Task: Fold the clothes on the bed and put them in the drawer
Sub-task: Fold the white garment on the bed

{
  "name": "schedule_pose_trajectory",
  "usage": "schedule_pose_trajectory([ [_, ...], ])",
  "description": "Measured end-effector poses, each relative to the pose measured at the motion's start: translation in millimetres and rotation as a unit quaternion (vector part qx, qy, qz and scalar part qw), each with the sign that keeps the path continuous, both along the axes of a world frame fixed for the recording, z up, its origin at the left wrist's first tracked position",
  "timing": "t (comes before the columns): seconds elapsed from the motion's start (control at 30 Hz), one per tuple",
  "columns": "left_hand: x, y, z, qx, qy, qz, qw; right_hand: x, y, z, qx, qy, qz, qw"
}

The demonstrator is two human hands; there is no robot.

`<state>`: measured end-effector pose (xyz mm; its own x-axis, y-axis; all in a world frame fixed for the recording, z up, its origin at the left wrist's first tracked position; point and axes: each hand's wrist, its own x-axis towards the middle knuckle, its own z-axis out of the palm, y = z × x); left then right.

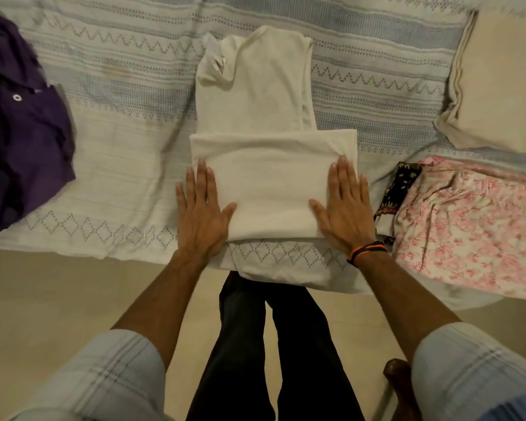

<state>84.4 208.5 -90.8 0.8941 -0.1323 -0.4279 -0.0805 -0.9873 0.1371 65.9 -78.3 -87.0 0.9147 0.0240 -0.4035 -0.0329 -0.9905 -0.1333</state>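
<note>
Both flat, released hands, left hand (199,215) and right hand (345,208), press the half-folded cream garment (271,165) at the bed (104,165) edge, likely flattening the crease before another fold.

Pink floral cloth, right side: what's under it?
A dark patterned fabric sticks out from under the left edge of the pink floral cloth; the bedspread lies below. How far the fabric extends is hidden.

Clothes spread across the bed (119,183).
Half-folded garment (264,165) centre; shirt (22,132) far left; folded cloth (498,83) and crumpled garment (474,226) right.
</note>
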Motion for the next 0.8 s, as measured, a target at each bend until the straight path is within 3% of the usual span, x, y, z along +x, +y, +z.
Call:
schedule_pose_trajectory([
  [0.2,-32,-35,11,-0.088,0.016,-0.163,0.982,-21,43,12,0.048,-0.004,0.131,0.990],
  [0.47,-39,-14,1,-0.011,-0.014,-0.156,0.988,-36,27,1,-0.005,-0.019,0.097,0.995],
  [0.8,-19,-17,75,-0.024,0.002,-0.116,0.993,-27,5,59,0.033,-0.026,0.085,0.996],
])
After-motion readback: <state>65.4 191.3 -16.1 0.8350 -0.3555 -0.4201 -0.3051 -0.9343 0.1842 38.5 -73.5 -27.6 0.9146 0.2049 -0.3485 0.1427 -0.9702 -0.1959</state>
